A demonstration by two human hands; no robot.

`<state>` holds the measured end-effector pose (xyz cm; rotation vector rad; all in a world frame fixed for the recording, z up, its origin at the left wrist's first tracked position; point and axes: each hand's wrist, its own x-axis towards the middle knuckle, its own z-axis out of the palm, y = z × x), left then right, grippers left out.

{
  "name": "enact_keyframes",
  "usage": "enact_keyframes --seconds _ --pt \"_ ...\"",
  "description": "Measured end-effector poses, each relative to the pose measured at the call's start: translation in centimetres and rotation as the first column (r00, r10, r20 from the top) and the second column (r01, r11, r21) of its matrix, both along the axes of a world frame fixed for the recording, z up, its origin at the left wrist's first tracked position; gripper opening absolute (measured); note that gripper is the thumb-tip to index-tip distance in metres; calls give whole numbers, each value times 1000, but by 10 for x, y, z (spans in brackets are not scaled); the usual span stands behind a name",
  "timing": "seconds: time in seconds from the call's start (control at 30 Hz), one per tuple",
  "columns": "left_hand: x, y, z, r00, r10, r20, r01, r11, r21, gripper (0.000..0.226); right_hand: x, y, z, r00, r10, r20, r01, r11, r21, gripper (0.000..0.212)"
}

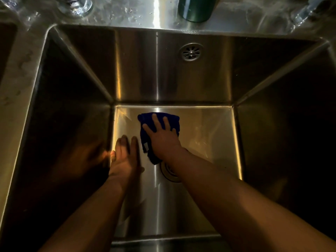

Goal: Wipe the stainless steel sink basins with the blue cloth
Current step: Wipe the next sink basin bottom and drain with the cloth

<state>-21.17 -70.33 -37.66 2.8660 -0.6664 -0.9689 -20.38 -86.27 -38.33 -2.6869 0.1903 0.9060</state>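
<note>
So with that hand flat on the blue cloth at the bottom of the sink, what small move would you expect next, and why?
Probably a sweep of the blue cloth sideways across the basin floor. The right hand presses it flat with spread fingers near the far edge, and the bare steel to its right looks uncovered so far. The left hand rests on the floor beside it, apparently as a brace.

I can read no words, numbers or brand marks anywhere here. The blue cloth (145,135) carries a small pale tag on the edge toward me, but it is too small and blurred to read. The dark green container (195,8) on the ledge behind the sink basin (163,70) shows no lettering either.
</note>
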Motion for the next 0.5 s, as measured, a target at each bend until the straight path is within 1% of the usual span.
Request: enact_keyframes --seconds 0.1,0.17,0.23,0.3,0.4,0.5 --pt "1 0 2 1000 -20 -23 21 999 33 105 -9 -18 1 999 -40 15 40 999 -13 83" --pt "1 0 3 999 -41 -25 43 998 56 103 -20 -35 1 996 -78 39 79 997 -26 76" --pt "1 -2 4 999 -47 -19 48 996 74 100 -32 -58 1 994 -101 50 104 992 -73 73" --pt "0 -2 5 999 -43 -21 45 995 92 100 -47 -86 4 990 -142 17 143 981 -133 79" --pt "1 -3 6 999 -40 -12 41 994 101 99 -72 -125 7 969 -242 -49 230 957 -177 89" --pt "2 -4 7 999 -47 1 47 994 102 101 -95 -141 10 956 -264 -129 235 951 -203 91"
